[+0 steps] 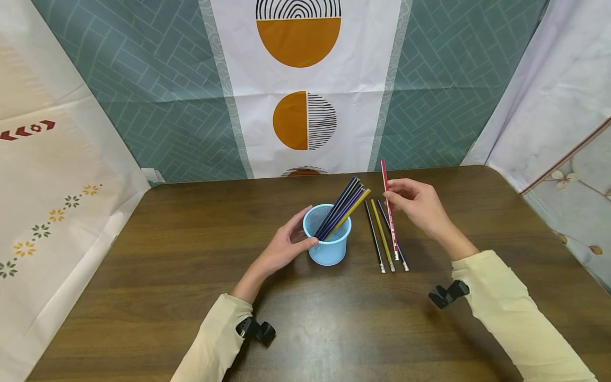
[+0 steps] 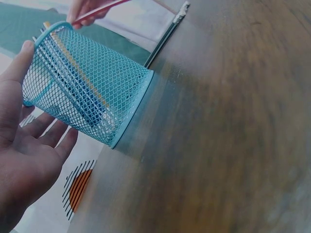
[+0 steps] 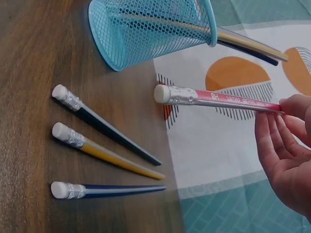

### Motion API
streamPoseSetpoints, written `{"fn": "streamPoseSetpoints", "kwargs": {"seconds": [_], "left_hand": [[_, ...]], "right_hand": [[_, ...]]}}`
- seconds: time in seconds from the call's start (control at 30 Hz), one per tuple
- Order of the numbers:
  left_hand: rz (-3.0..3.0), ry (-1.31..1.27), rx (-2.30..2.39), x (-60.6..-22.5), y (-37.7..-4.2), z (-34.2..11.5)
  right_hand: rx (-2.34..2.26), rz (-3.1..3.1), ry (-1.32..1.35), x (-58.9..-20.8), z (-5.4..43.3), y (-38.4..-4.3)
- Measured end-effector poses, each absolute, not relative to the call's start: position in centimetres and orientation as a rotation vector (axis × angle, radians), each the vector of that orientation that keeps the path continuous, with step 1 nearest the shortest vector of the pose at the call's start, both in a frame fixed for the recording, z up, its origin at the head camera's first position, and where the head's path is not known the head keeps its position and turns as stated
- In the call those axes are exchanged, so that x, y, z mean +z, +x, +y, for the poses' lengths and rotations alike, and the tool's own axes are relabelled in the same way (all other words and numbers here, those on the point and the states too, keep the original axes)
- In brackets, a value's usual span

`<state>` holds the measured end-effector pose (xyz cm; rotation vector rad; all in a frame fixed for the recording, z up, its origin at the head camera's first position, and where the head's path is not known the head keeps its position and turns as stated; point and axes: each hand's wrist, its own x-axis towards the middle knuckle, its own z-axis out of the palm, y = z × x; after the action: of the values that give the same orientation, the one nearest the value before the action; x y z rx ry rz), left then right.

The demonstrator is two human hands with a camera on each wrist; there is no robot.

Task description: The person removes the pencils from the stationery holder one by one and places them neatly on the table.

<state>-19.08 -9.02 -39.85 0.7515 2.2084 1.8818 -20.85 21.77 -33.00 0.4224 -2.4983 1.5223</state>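
Note:
My left hand (image 1: 284, 246) holds a light blue mesh pencil cup (image 1: 329, 255), thumb at the near rim and fingers round its left side. The cup stands upright with several dark and yellow pencils (image 1: 342, 208) leaning to the right in it. To the right of the cup, my right hand (image 1: 419, 206) pinches a red pencil (image 3: 218, 98) between thumb and fingers, raised off the table with its white eraser end low. Below it lie a black pencil (image 3: 104, 125), a yellow pencil (image 3: 107, 151) and a dark blue pencil (image 3: 116, 191), side by side with their erasers toward me.
The brown wooden table (image 1: 191, 254) carries all of this. Behind it hangs a patterned cloth (image 1: 176, 95) at the table's far edge. Pale cloths (image 1: 62, 185) hang at the left and right sides.

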Motion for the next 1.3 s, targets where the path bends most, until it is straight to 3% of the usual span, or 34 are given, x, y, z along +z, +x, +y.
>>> {"fn": "streamPoseSetpoints", "kwargs": {"seconds": [1.3], "left_hand": [[2.200, 0.754, 1.886, -39.9, -19.1, -9.0]], "right_hand": [[1.549, -2.826, 0.176, -37.2, 25.0, -23.4]]}}
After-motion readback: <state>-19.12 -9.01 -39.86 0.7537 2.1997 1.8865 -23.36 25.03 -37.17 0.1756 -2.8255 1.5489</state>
